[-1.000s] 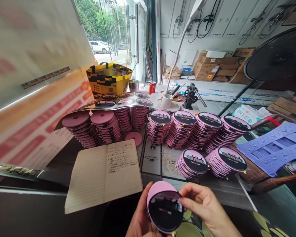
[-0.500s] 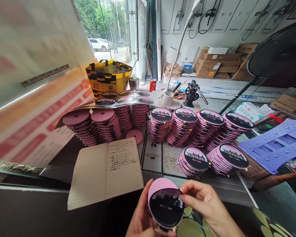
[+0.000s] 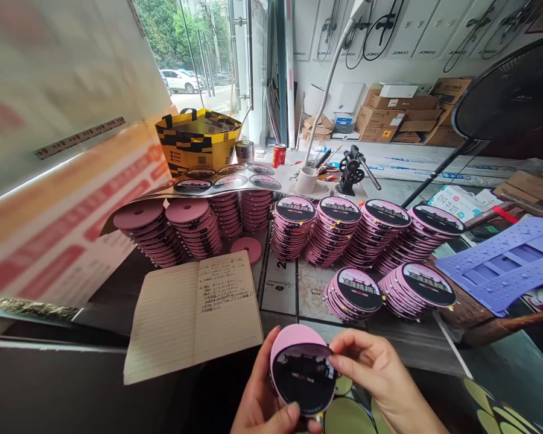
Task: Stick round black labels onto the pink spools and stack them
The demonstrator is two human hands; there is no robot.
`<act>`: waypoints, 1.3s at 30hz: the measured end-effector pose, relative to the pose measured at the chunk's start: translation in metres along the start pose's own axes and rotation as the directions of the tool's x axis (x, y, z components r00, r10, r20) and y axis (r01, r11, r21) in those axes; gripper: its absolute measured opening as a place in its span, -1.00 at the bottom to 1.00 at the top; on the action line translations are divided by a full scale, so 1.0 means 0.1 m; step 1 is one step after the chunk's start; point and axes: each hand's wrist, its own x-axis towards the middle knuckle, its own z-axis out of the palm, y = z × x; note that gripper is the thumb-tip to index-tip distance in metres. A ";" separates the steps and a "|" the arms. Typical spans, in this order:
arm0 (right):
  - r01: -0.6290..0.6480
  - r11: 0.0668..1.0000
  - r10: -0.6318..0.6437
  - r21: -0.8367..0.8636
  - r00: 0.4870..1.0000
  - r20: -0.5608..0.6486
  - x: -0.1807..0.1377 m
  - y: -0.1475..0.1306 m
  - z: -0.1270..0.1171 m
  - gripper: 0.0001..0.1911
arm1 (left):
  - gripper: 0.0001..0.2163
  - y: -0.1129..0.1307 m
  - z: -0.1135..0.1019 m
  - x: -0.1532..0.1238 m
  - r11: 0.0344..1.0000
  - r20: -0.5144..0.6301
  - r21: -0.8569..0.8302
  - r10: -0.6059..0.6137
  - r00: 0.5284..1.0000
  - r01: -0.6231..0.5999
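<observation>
1. Fingers of the left hand (image 3: 260,395) cradle a flat pink disc (image 3: 297,335) from the left, the thumb pressed on the near edge of a glossy black round label (image 3: 304,386) overlying it.
2. Fingers of the right hand (image 3: 380,371) pinch the label's right edge, thumb against forefinger.
3. Label and disc sit off-centre: the label lies toward the wearer, baring a pink crescent on the far side. Both are round, without a long axis; both hands are touching, neither nearer.
4. Beyond, on the bench (image 3: 280,301), stand pink ridged stacks with black printed tops (image 3: 357,292), and a lined paper notebook (image 3: 163,328) lies open.
5. Olive rounded pieces (image 3: 348,417) show below the right hand; their material is unclear.
</observation>
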 end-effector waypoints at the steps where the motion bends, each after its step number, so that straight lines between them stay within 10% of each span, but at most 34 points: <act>1: 0.009 1.000 -0.009 -0.005 1.000 -0.003 0.01 0.02 0.00 -0.84 | -0.42 0.00 0.00 0.00 1.000 -0.013 0.006 0.005 1.000 -0.005; 39: -0.019 0.999 0.016 -0.040 0.997 -0.073 0.02 0.13 0.03 -0.86 | -0.46 -0.08 0.11 -0.01 0.977 -0.089 0.123 0.188 0.978 -0.177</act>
